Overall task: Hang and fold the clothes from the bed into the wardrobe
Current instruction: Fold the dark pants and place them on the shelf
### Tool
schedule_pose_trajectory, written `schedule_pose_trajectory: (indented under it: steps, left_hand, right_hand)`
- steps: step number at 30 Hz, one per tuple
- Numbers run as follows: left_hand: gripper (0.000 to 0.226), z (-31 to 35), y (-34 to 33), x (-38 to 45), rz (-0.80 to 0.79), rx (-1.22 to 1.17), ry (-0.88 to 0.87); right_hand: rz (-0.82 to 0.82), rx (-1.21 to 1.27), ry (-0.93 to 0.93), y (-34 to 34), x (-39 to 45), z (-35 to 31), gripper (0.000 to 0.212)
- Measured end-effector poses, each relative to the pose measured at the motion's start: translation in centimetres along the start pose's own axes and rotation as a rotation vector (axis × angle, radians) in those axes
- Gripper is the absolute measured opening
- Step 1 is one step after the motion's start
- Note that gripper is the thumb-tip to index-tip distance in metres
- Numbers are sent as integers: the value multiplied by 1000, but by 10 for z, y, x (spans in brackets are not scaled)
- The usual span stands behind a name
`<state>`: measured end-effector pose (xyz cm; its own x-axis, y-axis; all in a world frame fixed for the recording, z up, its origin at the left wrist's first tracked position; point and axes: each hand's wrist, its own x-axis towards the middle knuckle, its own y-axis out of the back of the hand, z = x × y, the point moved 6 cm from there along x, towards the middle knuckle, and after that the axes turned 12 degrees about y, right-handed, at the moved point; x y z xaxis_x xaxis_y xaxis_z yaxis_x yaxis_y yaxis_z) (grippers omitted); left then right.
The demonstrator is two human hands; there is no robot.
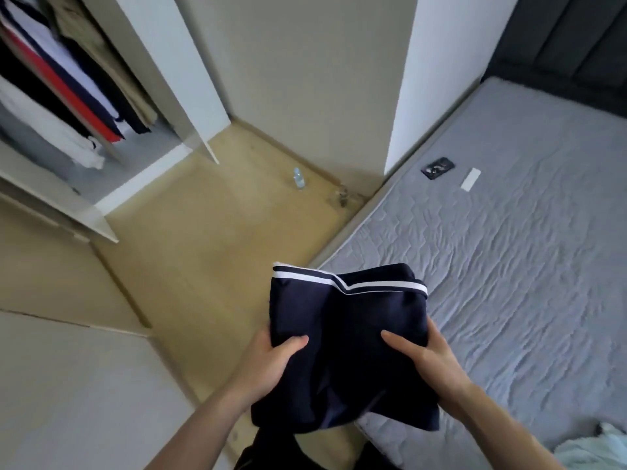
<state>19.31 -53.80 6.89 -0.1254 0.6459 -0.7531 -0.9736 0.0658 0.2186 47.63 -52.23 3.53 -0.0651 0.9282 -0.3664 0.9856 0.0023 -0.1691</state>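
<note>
Wardrobe (pixel 101 212) stands open at far left, clothes (pixel 68 79) hanging inside; a bottle (pixel 298 178) sits on the floor (pixel 203 239) by the wall; left hand (pixel 268 364) clamps the left edge of the folded navy garment (pixel 346 340), thumb on top; right hand (pixel 424 361) clamps its right edge; garment is held in the air over the bed's (pixel 509 266) left edge; a phone (pixel 437 167) and a white strip (pixel 471 179) lie near the bed's far edge; pale cloth (pixel 597 446) sits at its near right corner.
</note>
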Motion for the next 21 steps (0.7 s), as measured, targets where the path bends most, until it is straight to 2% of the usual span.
schedule_pose_trajectory:
  steps: [3, 13, 21]
  left_hand:
    - [36, 1, 72, 7, 66, -81, -17]
    - [32, 16, 350, 43, 244, -266, -79]
    - [42, 50, 488, 70, 329, -426, -114]
  right_hand:
    - [-98, -65, 7, -73, 39, -17, 63]
    - [-262, -127, 90, -365, 142, -39, 67]
    - [-407, -174, 177, -516, 229, -100, 73]
